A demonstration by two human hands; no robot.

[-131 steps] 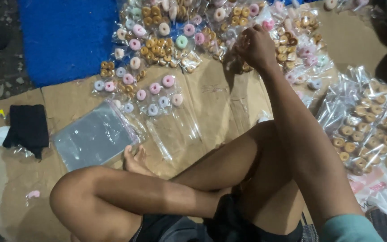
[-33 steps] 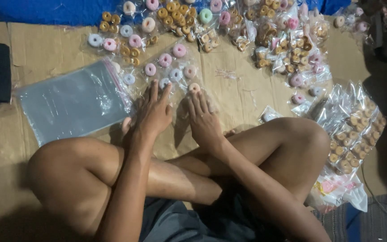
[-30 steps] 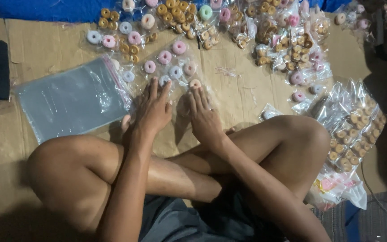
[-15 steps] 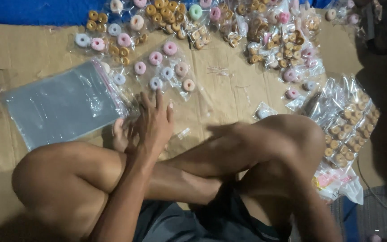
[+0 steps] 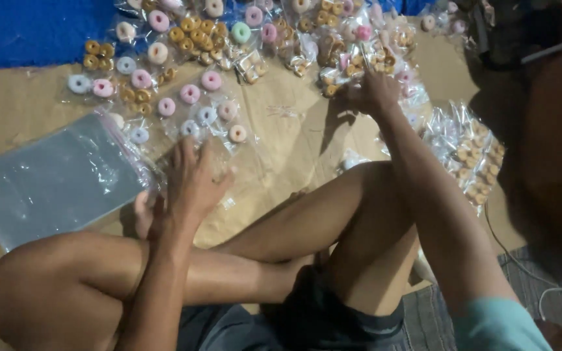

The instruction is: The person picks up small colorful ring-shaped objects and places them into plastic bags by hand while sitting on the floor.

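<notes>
My left hand [image 5: 193,179] lies open, fingers spread on a clear packet of ring-shaped sweets [image 5: 213,127]. My right hand [image 5: 375,91] reaches the packets of golden sweets [image 5: 352,62] farther off; I cannot tell its grip.

Can't tell what the right hand [image 5: 373,91] grips among the blurry snack packets [image 5: 352,55]; fingertips hidden behind the knuckles.

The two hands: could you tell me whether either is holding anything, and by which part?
The left hand holds nothing; it lies flat on the cardboard. The right hand reaches into the pile of bagged ring snacks, but whether it grips one cannot be told.
</notes>
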